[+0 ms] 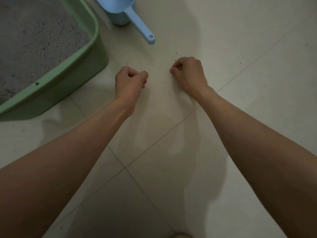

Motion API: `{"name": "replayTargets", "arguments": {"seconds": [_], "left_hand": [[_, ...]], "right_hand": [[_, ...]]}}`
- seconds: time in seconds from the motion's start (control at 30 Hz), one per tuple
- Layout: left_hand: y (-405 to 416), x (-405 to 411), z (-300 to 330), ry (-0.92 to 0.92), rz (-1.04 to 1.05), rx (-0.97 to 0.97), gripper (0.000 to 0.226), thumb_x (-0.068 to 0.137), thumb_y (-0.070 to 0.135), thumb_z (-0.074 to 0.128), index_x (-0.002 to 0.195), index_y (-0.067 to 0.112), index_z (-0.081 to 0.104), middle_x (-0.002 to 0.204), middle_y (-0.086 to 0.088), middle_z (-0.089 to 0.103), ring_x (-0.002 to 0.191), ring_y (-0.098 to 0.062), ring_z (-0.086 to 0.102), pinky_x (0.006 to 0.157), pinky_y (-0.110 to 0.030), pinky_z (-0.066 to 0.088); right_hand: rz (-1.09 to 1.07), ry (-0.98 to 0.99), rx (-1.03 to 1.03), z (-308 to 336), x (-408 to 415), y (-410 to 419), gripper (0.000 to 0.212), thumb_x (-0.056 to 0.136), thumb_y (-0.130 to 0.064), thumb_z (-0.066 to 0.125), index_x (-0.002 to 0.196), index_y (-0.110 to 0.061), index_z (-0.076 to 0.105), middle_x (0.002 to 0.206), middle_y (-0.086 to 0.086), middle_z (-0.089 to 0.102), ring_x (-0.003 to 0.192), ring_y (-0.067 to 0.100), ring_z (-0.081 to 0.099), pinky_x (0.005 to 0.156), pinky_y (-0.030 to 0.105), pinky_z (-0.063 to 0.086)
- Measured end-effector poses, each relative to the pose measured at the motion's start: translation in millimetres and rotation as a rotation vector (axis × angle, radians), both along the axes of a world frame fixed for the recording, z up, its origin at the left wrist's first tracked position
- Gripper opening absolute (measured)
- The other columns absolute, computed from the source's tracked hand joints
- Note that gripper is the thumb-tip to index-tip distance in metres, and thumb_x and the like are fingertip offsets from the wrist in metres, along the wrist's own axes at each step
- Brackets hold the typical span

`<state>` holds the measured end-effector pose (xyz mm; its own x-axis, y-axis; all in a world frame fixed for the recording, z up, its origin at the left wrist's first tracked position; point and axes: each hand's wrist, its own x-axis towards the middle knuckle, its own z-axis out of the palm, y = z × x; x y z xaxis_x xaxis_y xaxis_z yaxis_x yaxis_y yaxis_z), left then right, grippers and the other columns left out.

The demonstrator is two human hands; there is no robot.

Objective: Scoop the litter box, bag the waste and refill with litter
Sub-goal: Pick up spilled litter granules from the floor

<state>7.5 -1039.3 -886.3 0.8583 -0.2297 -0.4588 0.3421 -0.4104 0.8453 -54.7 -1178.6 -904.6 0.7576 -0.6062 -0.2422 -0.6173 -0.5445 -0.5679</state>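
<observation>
Both bare forearms reach out over the pale tiled floor (223, 48). The left hand (130, 81) is curled into a fist, knuckles up, and nothing shows inside its grip. The right hand (187, 73) is also curled, thumb and forefinger pressed together at the tip — whether they pinch one of the tiny grains there is too small to tell. The two hands sit near each other, apart, just above or on the floor.

Dark litter specks (164, 82) lie scattered on the tiles between and around the hands. To the left stands the green litter box (72, 79), one corner in view, its inside filled with grey litter (34, 48) — the box is well clear of the left hand. Beyond it, at the top edge, a light blue scoop (139, 25) rests in a matching blue holder (120, 18), its handle slanting down toward the hands.
</observation>
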Motion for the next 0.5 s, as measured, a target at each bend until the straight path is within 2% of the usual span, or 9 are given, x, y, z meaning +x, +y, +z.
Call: {"name": "replayTargets", "arguments": {"seconds": [0.07,0.13,0.17,0.23,0.27,0.3,0.33,0.43,0.5], "left_hand": [[1.1,-1.2,-1.7,0.032,0.006,-0.021,0.023,0.077,0.004,0.057,0.064,0.015,0.041,0.065,-0.003,0.054,0.056,-0.011,0.048,0.054,-0.020,0.040],[1.4,-2.0,-1.5,0.033,0.015,-0.037,0.023,0.077,0.002,0.057,0.064,0.014,0.042,0.064,-0.003,0.054,0.056,-0.011,0.050,0.053,-0.019,0.041],[1.1,-2.1,-0.7,0.031,0.025,-0.056,0.023,0.077,0.000,0.057,0.064,0.013,0.042,0.064,-0.003,0.053,0.056,-0.011,0.050,0.053,-0.019,0.041],[0.9,-0.5,0.8,0.048,0.060,-0.124,0.023,0.077,-0.003,0.056,0.064,0.012,0.043,0.064,-0.005,0.053,0.057,-0.013,0.052,0.053,-0.020,0.042],[0.8,0.4,1.0,0.066,0.071,-0.164,0.023,0.076,-0.005,0.055,0.065,0.012,0.044,0.064,-0.006,0.054,0.058,-0.014,0.052,0.053,-0.020,0.042],[0.3,0.8,0.7,0.084,0.069,-0.193,0.022,0.076,-0.007,0.054,0.065,0.011,0.046,0.064,-0.006,0.055,0.058,-0.015,0.053,0.052,-0.020,0.042],[-0.6,0.6,0.9,0.097,0.054,-0.203,0.022,0.076,-0.008,0.052,0.065,0.011,0.047,0.064,-0.006,0.055,0.058,-0.015,0.052,0.052,-0.020,0.041],[-5.4,-3.0,0.6,0.105,-0.052,-0.107,0.024,0.078,-0.007,0.045,0.062,0.010,0.051,0.061,-0.004,0.053,0.054,-0.012,0.049,0.049,-0.018,0.037],[-9.7,-5.6,-0.6,0.094,-0.149,0.008,0.021,0.081,0.003,0.050,0.064,0.013,0.056,0.061,-0.001,0.053,0.055,-0.011,0.047,0.053,-0.019,0.038]], "right_hand": [[0.044,0.034,-0.035,-1.0,0.7,-0.7,0.022,0.091,-0.017,0.052,0.100,-0.006,0.068,0.106,0.010,0.067,0.100,0.025,0.059,0.086,0.032,0.045],[-0.038,-0.043,0.035,2.3,2.1,-1.5,0.019,0.089,-0.016,0.054,0.094,-0.006,0.069,0.096,0.007,0.069,0.087,0.018,0.061,0.079,0.026,0.045],[-0.201,-0.166,0.196,6.0,2.4,-4.2,0.015,0.088,-0.013,0.056,0.086,-0.006,0.069,0.083,0.004,0.068,0.073,0.013,0.058,0.069,0.021,0.045],[-0.610,-0.518,0.792,18.1,0.3,-10.5,0.019,0.087,-0.005,0.056,0.069,-0.008,0.059,0.058,0.000,0.056,0.051,0.008,0.048,0.047,0.019,0.037],[-0.729,-0.669,1.101,21.3,-3.2,-12.6,0.022,0.088,-0.003,0.054,0.067,-0.009,0.054,0.055,0.002,0.054,0.047,0.009,0.046,0.044,0.019,0.034],[-0.793,-0.758,1.300,22.6,-7.5,-14.5,0.022,0.088,-0.002,0.051,0.068,-0.008,0.051,0.056,0.004,0.056,0.048,0.011,0.048,0.042,0.019,0.035],[-0.819,-0.783,1.406,24.7,-10.9,-15.2,0.021,0.089,-0.001,0.048,0.069,-0.007,0.050,0.059,0.006,0.059,0.050,0.013,0.051,0.042,0.019,0.037],[-0.797,-0.771,1.458,24.6,-12.6,-17.8,0.024,0.089,0.000,0.041,0.068,-0.007,0.048,0.060,0.008,0.060,0.055,0.016,0.051,0.043,0.019,0.039],[-0.747,-0.660,1.300,22.3,-8.3,-18.8,0.026,0.088,0.001,0.039,0.065,-0.006,0.049,0.055,0.006,0.057,0.052,0.015,0.048,0.043,0.018,0.035]]}}
